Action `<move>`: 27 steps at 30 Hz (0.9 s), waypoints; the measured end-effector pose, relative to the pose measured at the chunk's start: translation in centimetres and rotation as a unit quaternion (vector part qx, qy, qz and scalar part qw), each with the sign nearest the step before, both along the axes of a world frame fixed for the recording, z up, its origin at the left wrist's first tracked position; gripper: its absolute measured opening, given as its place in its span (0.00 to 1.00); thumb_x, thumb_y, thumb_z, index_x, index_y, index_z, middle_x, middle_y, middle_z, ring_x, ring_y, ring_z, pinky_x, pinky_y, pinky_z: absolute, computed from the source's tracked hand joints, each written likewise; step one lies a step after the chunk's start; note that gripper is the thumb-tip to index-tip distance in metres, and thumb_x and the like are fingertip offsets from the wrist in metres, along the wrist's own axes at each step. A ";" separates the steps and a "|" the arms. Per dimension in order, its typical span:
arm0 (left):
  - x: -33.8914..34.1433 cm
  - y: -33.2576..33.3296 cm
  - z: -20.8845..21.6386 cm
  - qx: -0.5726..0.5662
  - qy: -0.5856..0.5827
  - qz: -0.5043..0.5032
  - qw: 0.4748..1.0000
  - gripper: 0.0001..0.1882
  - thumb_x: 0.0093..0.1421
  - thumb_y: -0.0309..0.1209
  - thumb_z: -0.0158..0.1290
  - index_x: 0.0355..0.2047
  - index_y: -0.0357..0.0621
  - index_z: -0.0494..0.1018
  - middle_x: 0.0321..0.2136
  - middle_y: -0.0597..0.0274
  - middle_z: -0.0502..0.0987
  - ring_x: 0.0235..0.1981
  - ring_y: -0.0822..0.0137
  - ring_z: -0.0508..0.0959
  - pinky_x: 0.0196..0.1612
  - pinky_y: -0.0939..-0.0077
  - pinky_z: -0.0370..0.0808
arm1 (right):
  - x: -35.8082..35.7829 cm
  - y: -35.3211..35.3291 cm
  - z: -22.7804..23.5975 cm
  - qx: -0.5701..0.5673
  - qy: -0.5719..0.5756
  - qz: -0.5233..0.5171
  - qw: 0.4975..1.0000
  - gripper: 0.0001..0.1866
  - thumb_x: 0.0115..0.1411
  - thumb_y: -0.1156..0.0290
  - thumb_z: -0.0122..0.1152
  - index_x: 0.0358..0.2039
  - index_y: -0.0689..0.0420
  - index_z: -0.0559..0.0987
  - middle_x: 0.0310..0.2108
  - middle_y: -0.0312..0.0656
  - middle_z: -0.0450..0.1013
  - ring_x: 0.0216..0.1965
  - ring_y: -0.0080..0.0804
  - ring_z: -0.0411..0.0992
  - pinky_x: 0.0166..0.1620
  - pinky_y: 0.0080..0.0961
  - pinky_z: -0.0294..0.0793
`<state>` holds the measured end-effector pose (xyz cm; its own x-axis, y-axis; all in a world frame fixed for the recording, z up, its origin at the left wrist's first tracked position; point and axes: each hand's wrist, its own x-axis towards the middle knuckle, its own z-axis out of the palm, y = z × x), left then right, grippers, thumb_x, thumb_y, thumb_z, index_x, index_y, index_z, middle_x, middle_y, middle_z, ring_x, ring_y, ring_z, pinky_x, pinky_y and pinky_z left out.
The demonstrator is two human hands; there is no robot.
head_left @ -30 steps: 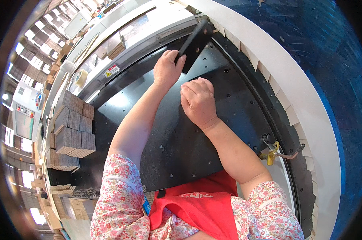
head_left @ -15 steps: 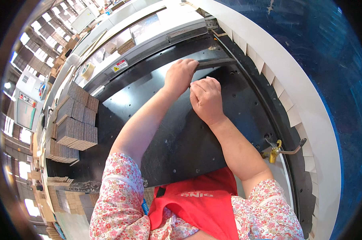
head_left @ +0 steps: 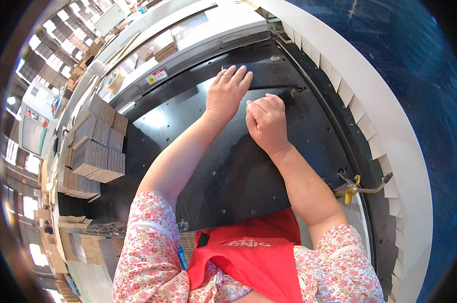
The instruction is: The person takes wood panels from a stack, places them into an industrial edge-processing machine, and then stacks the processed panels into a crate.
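Over a black metal plate dotted with holes (head_left: 198,171), my left hand (head_left: 227,95) is open, its fingers stretched out and slightly apart. Close to its right, my right hand (head_left: 268,122) has curled fingers pressed together; what they hold, if anything, is hidden. Just beyond the hands a dark band crosses the plate, and I cannot tell whether it is a strip or a shadow. Stacks of grey-brown cardboard pieces (head_left: 99,146) stand on the plate's left side.
A yellow valve with a lever (head_left: 350,192) sits at the plate's right edge. A curved white rim with pale flaps (head_left: 357,106) borders the right. At the back runs a white machine rail (head_left: 218,38), with a tape roll (head_left: 115,82) near its left end.
My left hand has opened, its fingers lifting away from the dark strip it gripped. That strip no longer stands out beside it. My right hand has shifted slightly right, still curled.
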<state>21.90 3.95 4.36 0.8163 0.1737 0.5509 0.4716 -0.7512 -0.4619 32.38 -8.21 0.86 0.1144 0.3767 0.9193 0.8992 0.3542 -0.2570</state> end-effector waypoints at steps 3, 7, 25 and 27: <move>-0.2 -0.1 -0.9 -0.015 0.065 0.027 0.997 0.21 0.58 0.32 0.51 0.53 0.49 0.73 0.55 0.62 0.74 0.58 0.60 0.73 0.60 0.65 0.71 | -0.3 0.1 -0.4 0.007 0.012 0.007 1.000 0.04 0.54 0.76 0.63 0.32 0.57 0.79 0.27 0.38 0.74 0.34 0.36 0.74 0.53 0.39 0.71; -0.9 0.0 -0.2 -0.057 -0.034 0.034 0.997 0.21 0.59 0.32 0.51 0.54 0.49 0.72 0.56 0.61 0.74 0.57 0.59 0.74 0.59 0.66 0.72 | -0.2 0.0 -0.3 -0.012 0.008 -0.002 1.000 0.03 0.53 0.73 0.63 0.29 0.56 0.80 0.28 0.37 0.75 0.36 0.36 0.74 0.53 0.39 0.70; -4.6 0.4 -5.2 -0.587 -0.496 -0.002 0.640 0.16 0.59 0.22 0.60 0.49 0.40 0.74 0.42 0.62 0.81 0.43 0.73 0.79 0.48 0.76 0.74 | -0.2 0.1 -0.5 -0.013 0.008 0.004 1.000 0.02 0.53 0.75 0.62 0.29 0.56 0.80 0.25 0.36 0.74 0.34 0.35 0.73 0.53 0.37 0.69; -5.7 0.2 -6.1 -0.598 -0.465 0.029 0.653 0.15 0.60 0.23 0.60 0.47 0.39 0.75 0.40 0.63 0.82 0.40 0.74 0.80 0.46 0.77 0.75 | -0.2 0.1 -0.5 -0.013 0.005 0.010 1.000 0.02 0.53 0.75 0.62 0.29 0.56 0.80 0.26 0.37 0.74 0.34 0.36 0.73 0.53 0.38 0.69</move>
<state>16.21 4.18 -1.69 0.1988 0.9486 0.2463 0.1741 -0.2815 0.9436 32.23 -8.11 0.37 0.1153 0.4036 0.9077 0.8892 0.3654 -0.2754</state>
